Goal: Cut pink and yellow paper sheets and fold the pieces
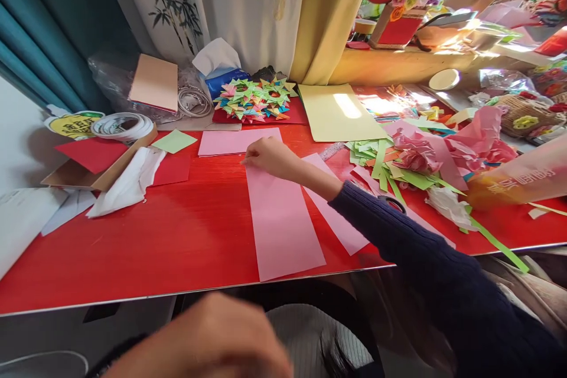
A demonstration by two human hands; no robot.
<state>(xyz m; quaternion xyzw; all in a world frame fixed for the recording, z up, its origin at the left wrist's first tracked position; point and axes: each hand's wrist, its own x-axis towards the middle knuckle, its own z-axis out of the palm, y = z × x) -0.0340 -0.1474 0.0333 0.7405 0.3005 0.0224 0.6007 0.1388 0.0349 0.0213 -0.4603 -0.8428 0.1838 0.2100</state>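
Observation:
My right hand (271,157), in a dark blue knitted sleeve, reaches in from the right with its fingers closed at the far left corner of a long pink paper sheet (286,224). The hand hides that end of the sheet; the near end lies at the table's front edge. Just beyond the fingers is a pink paper stack (230,142). To the right, another pink sheet (339,218) lies at a slant, partly under my forearm. Low in the foreground, my left hand (221,339) is blurred, off the table, its fingers hidden.
On the red table (199,236), a cardboard tray (106,168) with red paper and a tape roll (124,127) is at left. A folded-paper ornament (254,99) and yellow sheet (341,112) lie behind. Green strips (376,159), crumpled pink paper (481,142) and scissors (393,203) crowd the right.

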